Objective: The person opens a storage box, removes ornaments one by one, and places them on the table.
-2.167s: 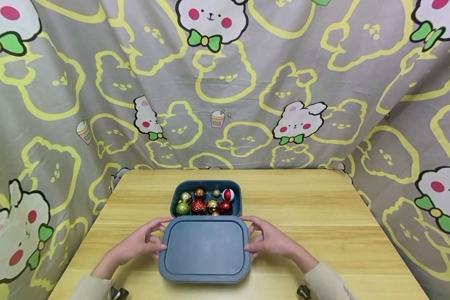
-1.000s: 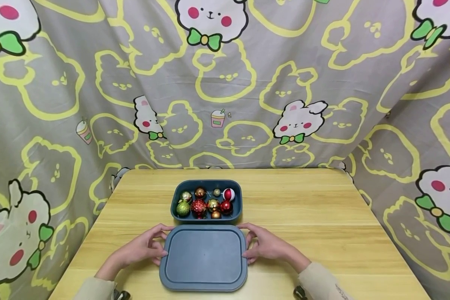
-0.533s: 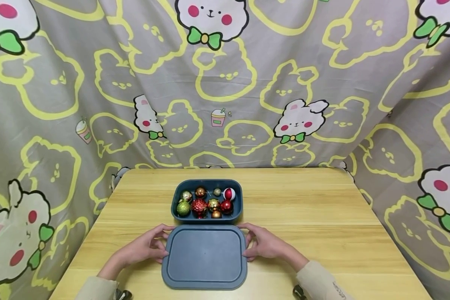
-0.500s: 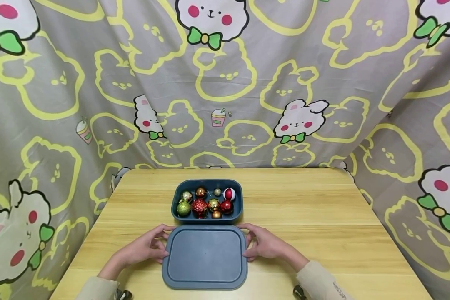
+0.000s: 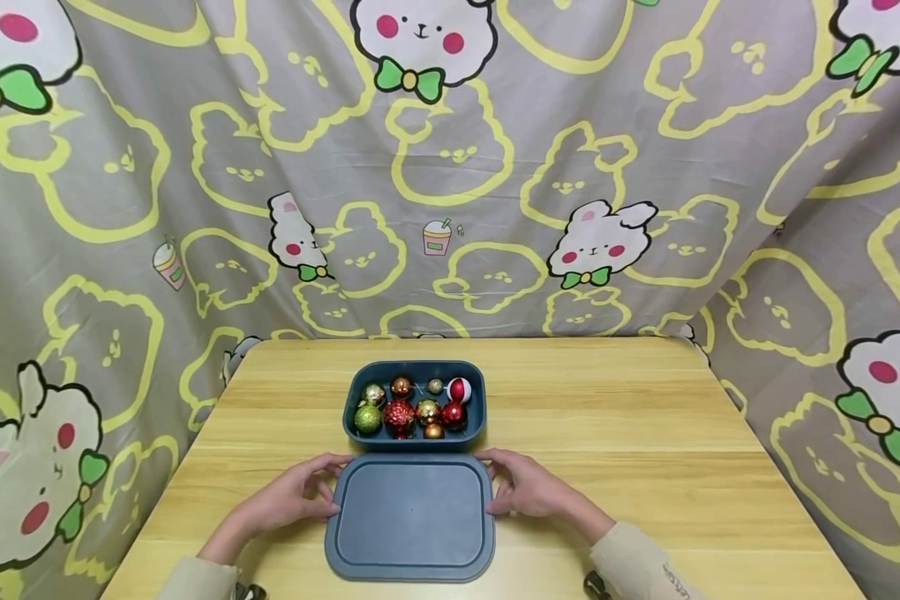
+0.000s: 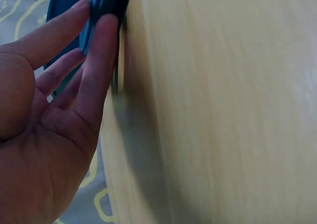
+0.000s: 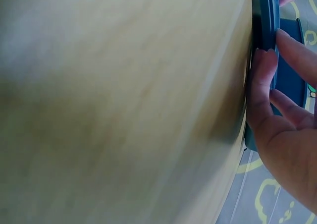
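Observation:
A blue-grey lid with rounded corners lies flat in front of me, close over the table. My left hand grips its left edge, thumb on the rim. On the opposite side my right hand holds the right edge the same way. Both wrist views show the lid's rim between thumb and fingers, with a dark gap under it in the right wrist view. Just beyond the lid stands a dark blue box, uncovered, holding several Christmas baubles in red, gold, green and copper.
The wooden table reaches back to a grey curtain printed with rabbits and yellow outlines, which also hangs at both sides. The box's near wall is right by the lid's far edge.
Both hands have drawn the lid back toward me and lower, uncovering the box's near wall and front baubles. During the last half second they have hardly moved.

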Demonstrator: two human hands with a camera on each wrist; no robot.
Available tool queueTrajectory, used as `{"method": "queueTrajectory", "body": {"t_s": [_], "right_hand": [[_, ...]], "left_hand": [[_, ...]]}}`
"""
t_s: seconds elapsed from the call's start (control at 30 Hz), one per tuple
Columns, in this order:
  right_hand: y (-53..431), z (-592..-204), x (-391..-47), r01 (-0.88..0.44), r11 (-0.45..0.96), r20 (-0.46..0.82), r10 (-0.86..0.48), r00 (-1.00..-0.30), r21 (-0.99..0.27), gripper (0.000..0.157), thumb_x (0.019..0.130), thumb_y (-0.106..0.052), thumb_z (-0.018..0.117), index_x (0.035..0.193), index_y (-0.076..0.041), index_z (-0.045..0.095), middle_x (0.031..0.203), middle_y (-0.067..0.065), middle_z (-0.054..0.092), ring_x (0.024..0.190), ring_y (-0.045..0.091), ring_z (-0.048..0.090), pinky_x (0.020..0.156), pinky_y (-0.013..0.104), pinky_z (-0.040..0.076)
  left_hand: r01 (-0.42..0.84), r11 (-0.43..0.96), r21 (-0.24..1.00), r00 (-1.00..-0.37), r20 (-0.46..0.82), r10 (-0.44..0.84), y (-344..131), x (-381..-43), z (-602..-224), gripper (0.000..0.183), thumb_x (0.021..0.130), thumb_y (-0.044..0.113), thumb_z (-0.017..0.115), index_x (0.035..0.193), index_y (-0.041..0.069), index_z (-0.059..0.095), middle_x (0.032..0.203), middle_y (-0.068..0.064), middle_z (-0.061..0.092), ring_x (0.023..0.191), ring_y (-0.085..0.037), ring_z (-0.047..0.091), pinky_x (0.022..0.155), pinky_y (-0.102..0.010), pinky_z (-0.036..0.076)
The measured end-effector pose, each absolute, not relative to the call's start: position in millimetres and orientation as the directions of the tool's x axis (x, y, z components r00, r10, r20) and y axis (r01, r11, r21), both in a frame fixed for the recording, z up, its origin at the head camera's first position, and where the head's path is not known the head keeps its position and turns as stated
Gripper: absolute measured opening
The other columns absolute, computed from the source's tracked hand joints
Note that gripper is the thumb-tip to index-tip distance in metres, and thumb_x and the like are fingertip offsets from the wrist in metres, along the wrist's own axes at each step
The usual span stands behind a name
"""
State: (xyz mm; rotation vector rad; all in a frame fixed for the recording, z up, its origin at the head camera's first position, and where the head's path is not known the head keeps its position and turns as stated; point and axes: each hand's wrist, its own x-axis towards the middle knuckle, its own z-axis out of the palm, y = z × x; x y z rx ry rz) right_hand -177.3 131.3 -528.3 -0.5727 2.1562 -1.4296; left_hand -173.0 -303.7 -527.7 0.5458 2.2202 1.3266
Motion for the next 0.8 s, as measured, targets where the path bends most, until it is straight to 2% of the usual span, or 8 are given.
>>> {"method": "queueTrajectory", "body": {"t_s": [0.37, 0.57, 0.8], "right_hand": [[130.1, -530.6, -178.5, -0.116, 0.356, -0.121, -0.578, -0.807, -0.927, 0.08, 0.076, 0.012, 0.083, 0.148, 0.008, 0.048, 0.116, 0.019, 0.056, 0.073, 0.015, 0.067, 0.061, 0.026, 0.057], [129.4, -529.5, -177.6, -0.109, 0.368, -0.13, -0.566, -0.814, -0.923, 0.079, 0.076, 0.012, 0.083, 0.148, 0.007, 0.049, 0.119, 0.019, 0.055, 0.072, 0.013, 0.067, 0.061, 0.025, 0.057], [128.3, -529.5, -176.7, -0.123, 0.37, -0.118, -0.566, -0.816, -0.921, 0.079, 0.076, 0.012, 0.083, 0.147, 0.007, 0.05, 0.12, 0.021, 0.054, 0.072, 0.014, 0.067, 0.06, 0.026, 0.057]], "left_hand": [[0.188, 0.54, 0.82, -0.839, -0.152, 0.523, -298.0, -171.1, -525.5, 0.074, 0.087, 0.019, 0.083, 0.151, 0.007, 0.05, 0.134, -0.015, 0.059, 0.092, -0.014, 0.067, 0.098, -0.027, 0.048], [0.24, 0.56, 0.793, -0.847, -0.111, 0.52, -296.0, -169.8, -525.5, 0.072, 0.087, 0.018, 0.083, 0.149, 0.002, 0.052, 0.134, -0.017, 0.06, 0.089, -0.012, 0.065, 0.091, -0.026, 0.051], [0.273, 0.579, 0.768, -0.856, -0.08, 0.51, -295.1, -168.5, -527.5, 0.068, 0.087, 0.02, 0.084, 0.146, 0.003, 0.054, 0.13, -0.013, 0.062, 0.088, -0.009, 0.064, 0.088, -0.026, 0.052]]}}
